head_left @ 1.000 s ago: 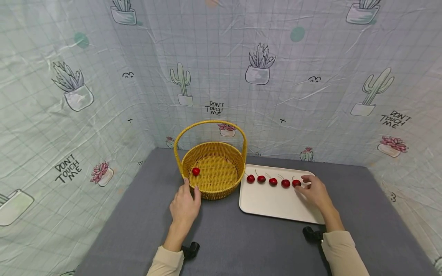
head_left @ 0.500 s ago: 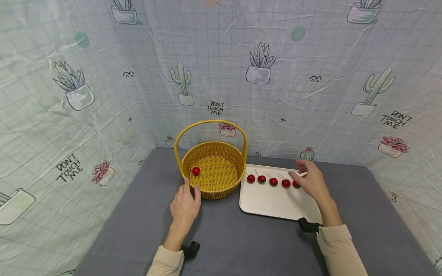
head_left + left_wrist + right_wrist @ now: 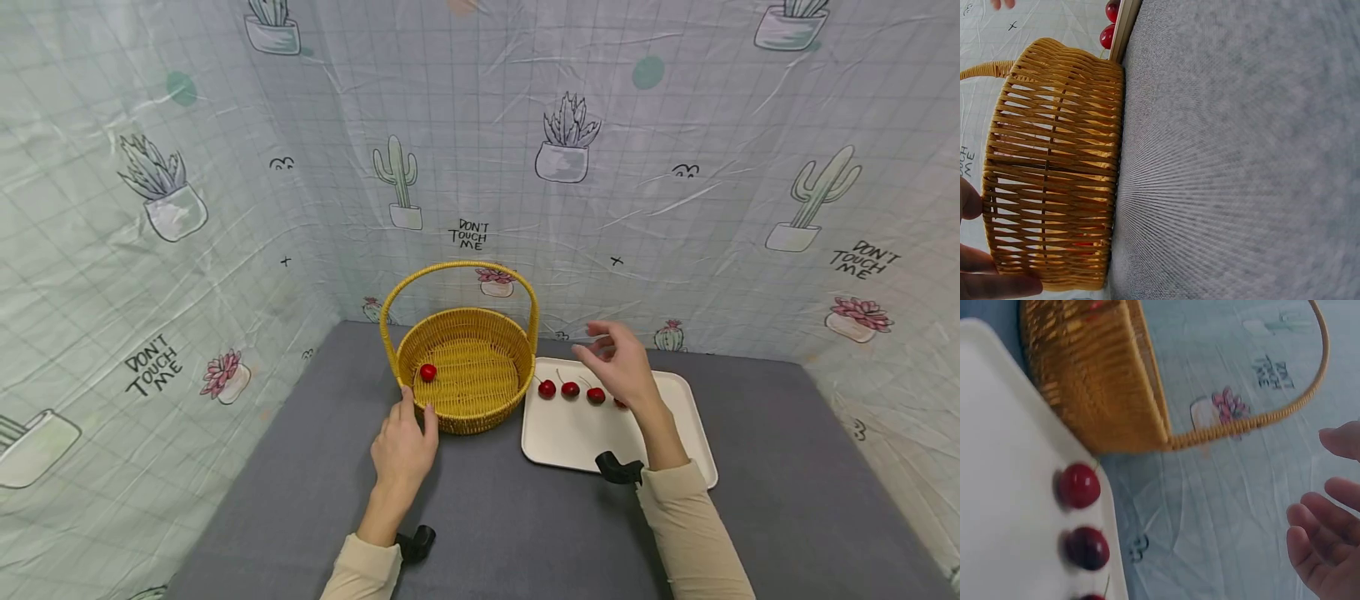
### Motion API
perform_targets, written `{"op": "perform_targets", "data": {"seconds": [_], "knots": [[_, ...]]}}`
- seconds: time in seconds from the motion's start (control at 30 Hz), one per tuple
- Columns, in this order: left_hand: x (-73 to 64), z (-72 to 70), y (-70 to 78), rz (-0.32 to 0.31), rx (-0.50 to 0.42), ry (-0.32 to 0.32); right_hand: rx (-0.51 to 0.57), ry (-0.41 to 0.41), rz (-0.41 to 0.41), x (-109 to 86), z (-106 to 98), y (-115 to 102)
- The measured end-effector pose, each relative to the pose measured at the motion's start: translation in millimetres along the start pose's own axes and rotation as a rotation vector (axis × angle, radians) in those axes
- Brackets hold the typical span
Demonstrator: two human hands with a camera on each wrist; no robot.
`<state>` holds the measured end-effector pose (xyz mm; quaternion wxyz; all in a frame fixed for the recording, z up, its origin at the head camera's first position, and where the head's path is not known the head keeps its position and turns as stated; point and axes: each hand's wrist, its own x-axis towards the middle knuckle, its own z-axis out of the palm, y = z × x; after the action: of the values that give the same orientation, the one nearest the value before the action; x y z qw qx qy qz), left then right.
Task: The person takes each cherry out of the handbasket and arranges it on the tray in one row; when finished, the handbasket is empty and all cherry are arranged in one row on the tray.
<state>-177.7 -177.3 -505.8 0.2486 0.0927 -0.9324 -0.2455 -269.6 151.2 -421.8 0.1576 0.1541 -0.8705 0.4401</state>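
My left hand [image 3: 405, 450] rests at the near left of a yellow wicker basket [image 3: 491, 421], fingertips and thumb touching its rim. In the left wrist view, one finger [image 3: 1007, 285] lies along the basket's outer wall. Inside the basket is one red cherry [image 3: 427, 372]. Above the far side of a white tray [image 3: 570, 442], my right hand [image 3: 618, 367] hovers with loosely bent fingers and nothing between them. Several stemmed cherries sit in a row along the tray's back, including a bright one [image 3: 1080, 485] nearest the basket. The right hand and forearm hide the row's right end.
The basket's tall hooped handle [image 3: 459, 265] stands upright over it. A grey cloth [image 3: 510, 533] covers the table. Behind and to the left hang printed curtains [image 3: 480, 100]. The tray stands close to the basket's right side.
My right hand has lifted away from the rightmost cherry without taking it and moved left over the tray toward the basket. My left hand has stayed at the rim.
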Motion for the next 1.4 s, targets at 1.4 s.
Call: {"op": "perform_targets", "data": {"seconds": [1.4], "knots": [[0.5,1.5,-2.1,-0.006,0.026,0.006,0.149,-0.380,0.038,100.3,170,-75]]}}
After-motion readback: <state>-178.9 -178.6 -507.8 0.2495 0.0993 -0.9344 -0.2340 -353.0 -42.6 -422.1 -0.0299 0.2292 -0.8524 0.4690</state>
